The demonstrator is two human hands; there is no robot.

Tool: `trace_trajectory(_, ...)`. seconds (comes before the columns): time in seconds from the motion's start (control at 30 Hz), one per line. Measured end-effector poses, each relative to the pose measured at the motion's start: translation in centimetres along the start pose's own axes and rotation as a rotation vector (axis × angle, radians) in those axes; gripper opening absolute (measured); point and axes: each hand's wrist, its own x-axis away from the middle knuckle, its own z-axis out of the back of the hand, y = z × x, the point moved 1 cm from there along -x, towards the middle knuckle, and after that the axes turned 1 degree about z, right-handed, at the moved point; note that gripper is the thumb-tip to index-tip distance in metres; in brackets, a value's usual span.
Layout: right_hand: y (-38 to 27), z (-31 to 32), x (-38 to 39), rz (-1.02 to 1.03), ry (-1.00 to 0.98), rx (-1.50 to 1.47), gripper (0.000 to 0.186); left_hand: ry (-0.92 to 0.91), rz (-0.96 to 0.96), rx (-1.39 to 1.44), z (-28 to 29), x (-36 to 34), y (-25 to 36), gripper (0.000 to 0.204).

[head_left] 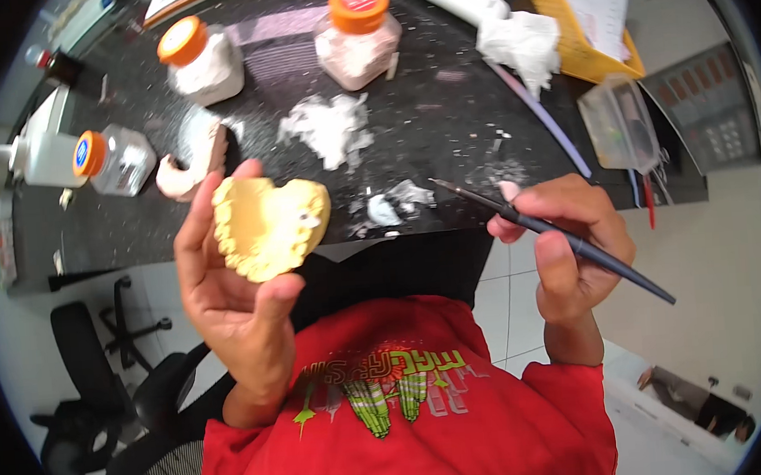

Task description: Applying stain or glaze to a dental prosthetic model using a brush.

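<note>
Raised at the near edge of the table, my left hand (240,309) holds a yellow dental model (256,228), an arch of teeth, between thumb and fingers. One small pale spot shows on its right-hand teeth. Opposite it, my right hand (575,241) grips a slim, dark, pen-like tool (575,246). The tool's fine tip points left toward the model, apart from it; whether it is bristle or metal I cannot tell. By my right fingertips there is a small whitish-pink piece (509,190). A pinkish dental cast (190,167) lies behind the yellow model.
Two orange-lidded jars of powder (205,69) (358,45) stand farther back, and a smaller orange-lidded jar (119,163) at left. Crumpled tissue (333,130) and white scraps (387,209) litter the black tabletop (443,127). At right are a yellow basket (570,39) and a clear plastic box (618,124).
</note>
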Motion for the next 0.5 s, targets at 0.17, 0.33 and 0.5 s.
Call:
trace_trajectory(0.17,1.5,-0.1,0.2,0.006,-0.210,0.097,0.013,0.028,-0.006,-0.022,-0.8,0.3,0.0,0.081)
trace_trajectory(0.33,1.8,-0.5,0.2,-0.007,-0.251,0.090,0.016,-0.009,-0.081,-0.117,-0.5,0.4,-0.4,0.078)
trace_trajectory(0.5,1.8,-0.6,-0.2,0.060,-0.327,0.154,0.019,0.061,-0.052,-0.220,-0.9,0.6,-0.3,0.080)
